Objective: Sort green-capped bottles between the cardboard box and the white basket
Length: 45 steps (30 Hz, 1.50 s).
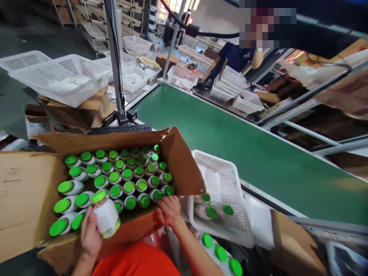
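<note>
Holding one white, green-lidded round jar point(106, 216) in left hand point(91, 237), curling right hand point(170, 211), cannot tell whether gripping, at near-right edge of one brown cardboard box point(135, 227).

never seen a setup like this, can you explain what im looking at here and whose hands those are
There is no robot here: the two bare hands belong to the person wearing the camera. It sits on their head, looking forward and down, so this single picture is roughly their own view.

In front of them is an open cardboard box with rows of green-capped bottles. The left hand holds up one white bottle with a green cap. The right hand is at the box's near edge; whether it grips anything is hard to tell.

To the right, a white basket holds a few more bottles, and beyond lies a long green surface.
</note>
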Each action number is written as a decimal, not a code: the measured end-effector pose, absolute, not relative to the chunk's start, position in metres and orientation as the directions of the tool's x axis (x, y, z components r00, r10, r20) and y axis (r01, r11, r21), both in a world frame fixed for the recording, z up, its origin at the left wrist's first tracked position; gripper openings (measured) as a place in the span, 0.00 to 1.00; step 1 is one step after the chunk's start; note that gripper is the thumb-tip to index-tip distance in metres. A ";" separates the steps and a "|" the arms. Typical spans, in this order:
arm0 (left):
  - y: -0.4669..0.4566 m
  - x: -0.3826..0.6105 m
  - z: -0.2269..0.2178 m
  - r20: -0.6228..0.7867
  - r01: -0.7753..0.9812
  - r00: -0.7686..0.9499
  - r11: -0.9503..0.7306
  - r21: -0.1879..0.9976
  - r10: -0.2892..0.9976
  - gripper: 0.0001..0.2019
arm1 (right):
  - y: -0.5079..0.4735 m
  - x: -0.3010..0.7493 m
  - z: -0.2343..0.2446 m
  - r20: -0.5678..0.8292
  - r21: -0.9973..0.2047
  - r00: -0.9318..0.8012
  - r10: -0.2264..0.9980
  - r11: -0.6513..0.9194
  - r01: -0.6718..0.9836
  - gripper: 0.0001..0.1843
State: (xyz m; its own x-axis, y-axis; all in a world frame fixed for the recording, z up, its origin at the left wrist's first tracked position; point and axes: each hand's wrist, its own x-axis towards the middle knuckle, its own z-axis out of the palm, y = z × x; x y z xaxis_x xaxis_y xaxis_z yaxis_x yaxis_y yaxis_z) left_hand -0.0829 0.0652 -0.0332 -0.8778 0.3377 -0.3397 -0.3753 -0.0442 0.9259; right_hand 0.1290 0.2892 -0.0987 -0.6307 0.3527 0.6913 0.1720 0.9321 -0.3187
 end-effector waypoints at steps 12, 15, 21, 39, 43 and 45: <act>0.071 -0.083 -0.018 -0.269 -0.242 -0.865 0.115 0.963 0.424 0.55 | 0.293 0.128 -0.093 0.695 -0.321 -0.640 0.327 0.938 0.131 0.18; 0.073 -0.086 -0.014 -0.243 -0.146 -0.877 0.252 0.957 0.415 0.51 | 0.293 0.128 -0.093 0.695 -0.318 -0.641 0.326 0.939 0.132 0.18; 0.097 -0.083 -0.001 -0.222 -0.043 -0.909 0.451 0.891 0.353 0.40 | 0.292 0.127 -0.093 0.705 -0.322 -0.629 0.327 0.938 0.127 0.17; 0.110 -0.084 0.012 -0.295 -0.027 -0.915 0.688 0.726 0.276 0.43 | 0.290 0.124 -0.097 0.720 -0.277 -0.608 0.333 0.942 0.189 0.26; 0.113 -0.082 0.017 -0.268 -0.004 -0.933 0.736 0.677 0.241 0.41 | 0.290 0.123 -0.105 0.726 -0.280 -0.599 0.338 0.941 0.192 0.26; 0.113 -0.081 0.016 -0.251 0.014 -0.938 0.748 0.663 0.240 0.41 | 0.290 0.123 -0.108 0.733 -0.283 -0.590 0.339 0.940 0.188 0.27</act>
